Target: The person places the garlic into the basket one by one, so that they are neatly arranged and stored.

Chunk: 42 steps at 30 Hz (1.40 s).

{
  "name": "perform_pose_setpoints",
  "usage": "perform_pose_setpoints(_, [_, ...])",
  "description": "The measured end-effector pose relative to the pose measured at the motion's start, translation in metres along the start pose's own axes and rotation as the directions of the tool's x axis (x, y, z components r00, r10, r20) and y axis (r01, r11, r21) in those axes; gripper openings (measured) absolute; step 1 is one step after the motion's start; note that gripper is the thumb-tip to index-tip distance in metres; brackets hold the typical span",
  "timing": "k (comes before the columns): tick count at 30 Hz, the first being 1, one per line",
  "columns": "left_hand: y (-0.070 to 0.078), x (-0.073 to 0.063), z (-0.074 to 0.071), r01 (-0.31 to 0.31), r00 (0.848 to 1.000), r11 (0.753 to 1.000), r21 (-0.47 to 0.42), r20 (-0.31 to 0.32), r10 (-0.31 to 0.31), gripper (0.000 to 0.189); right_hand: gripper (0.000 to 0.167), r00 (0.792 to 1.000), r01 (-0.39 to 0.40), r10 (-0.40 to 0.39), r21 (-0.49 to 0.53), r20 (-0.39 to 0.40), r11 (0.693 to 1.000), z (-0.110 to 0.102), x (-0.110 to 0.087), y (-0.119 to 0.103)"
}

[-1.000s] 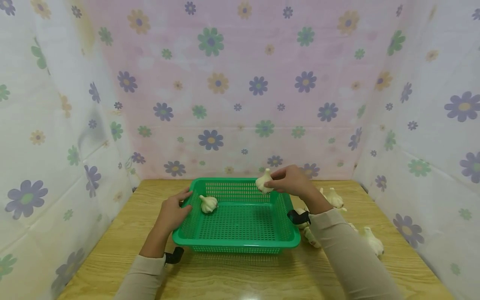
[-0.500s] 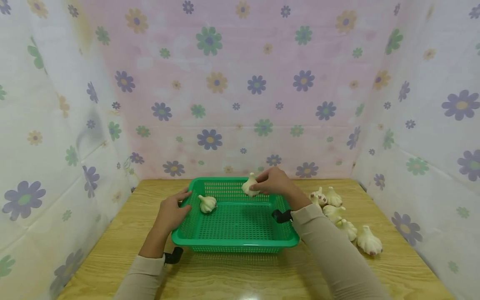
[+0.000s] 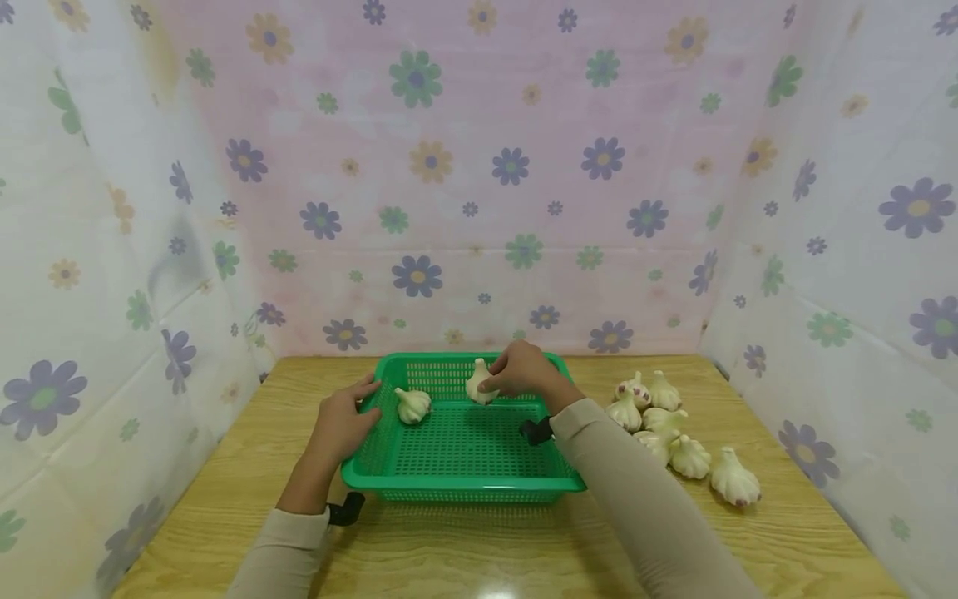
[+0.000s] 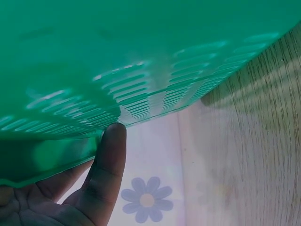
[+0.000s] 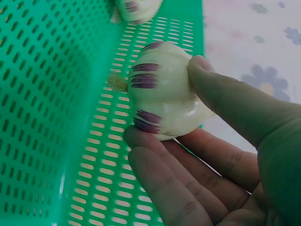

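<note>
A garlic bulb [image 3: 481,384] with purple streaks and its stem upward is pinched between the thumb and fingers of my right hand [image 3: 521,370]. It hangs inside the green slotted basket [image 3: 471,483], near the back wall; the right wrist view shows its root tuft [image 5: 117,83] facing the slotted plastic. Another garlic bulb [image 3: 413,405] lies in the basket's left part. My left hand [image 3: 343,424] grips the left rim; from below, the left wrist view shows a finger [image 4: 110,162] against the slotted side wall, with the rim between the digits.
Several garlic bulbs [image 3: 690,457] lie in a loose pile right of the basket, the nearest one [image 3: 736,477] a little apart. All stands on a wood-grain table [image 3: 449,549]. Flower-print cloth [image 3: 479,208] encloses the back and both sides.
My right hand has carried its garlic bulb leftward from the basket's back right rim and then lowered it inside. The left hand has stayed at the left rim.
</note>
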<state>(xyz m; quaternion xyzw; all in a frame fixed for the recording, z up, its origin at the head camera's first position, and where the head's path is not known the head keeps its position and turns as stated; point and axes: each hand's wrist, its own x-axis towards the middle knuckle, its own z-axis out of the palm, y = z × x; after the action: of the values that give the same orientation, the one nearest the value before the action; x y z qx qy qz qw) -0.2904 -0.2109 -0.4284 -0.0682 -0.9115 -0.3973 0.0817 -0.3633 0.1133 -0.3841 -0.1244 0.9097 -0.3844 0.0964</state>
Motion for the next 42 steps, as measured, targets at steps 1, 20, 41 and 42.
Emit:
perform_pose_setpoints(1, [0.000, 0.000, 0.000, 0.001, 1.000, 1.000, -0.001, 0.001, -0.001, 0.054, 0.045, 1.000, -0.005, 0.005, 0.002, 0.004, 1.000, 0.002, 0.001, -0.001])
perform_pose_setpoints(20, [0.002, 0.001, 0.001, 0.004, 1.000, 1.000, 0.021, 0.006, -0.004, 0.055, 0.043, 0.997, -0.056, 0.057, -0.021, 0.043, 0.998, 0.034, 0.021, -0.003])
perform_pose_setpoints(41, [0.004, -0.002, 0.000, -0.005, 1.000, 1.000, 0.023, 0.013, 0.005, 0.054, 0.020, 0.998, -0.016, 0.025, -0.134, 0.065, 0.991, 0.061, 0.028, -0.022])
perform_pose_setpoints(42, [0.004, -0.002, 0.000, -0.007, 1.000, 1.000, 0.021, 0.012, 0.007, 0.054, 0.020, 0.997, -0.016, 0.026, -0.135, 0.069, 0.991, 0.062, 0.029, -0.022])
